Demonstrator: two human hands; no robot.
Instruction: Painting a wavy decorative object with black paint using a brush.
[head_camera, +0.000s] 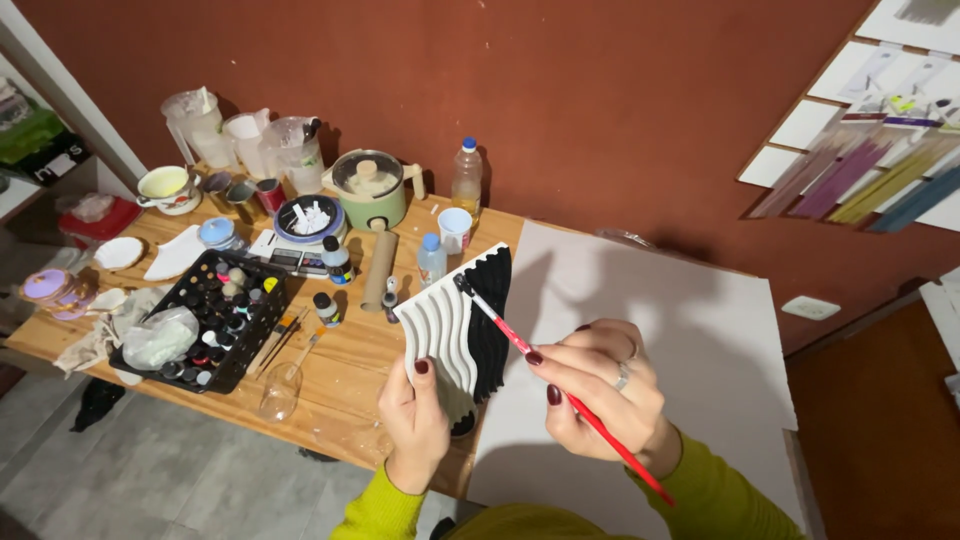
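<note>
Both arms are wearing long sleeves in a bright yellow-green knit, the cuffs ending at the wrists; the left sleeve is showing at about 6 o'clock of the view, the right sleeve at about 5 o'clock. The left hand is wearing dark burgundy polish, showing on the thumbnail. The right hand is wearing the same dark polish and two silver rings on neighbouring fingers, toward 3 o'clock of the hand.
</note>
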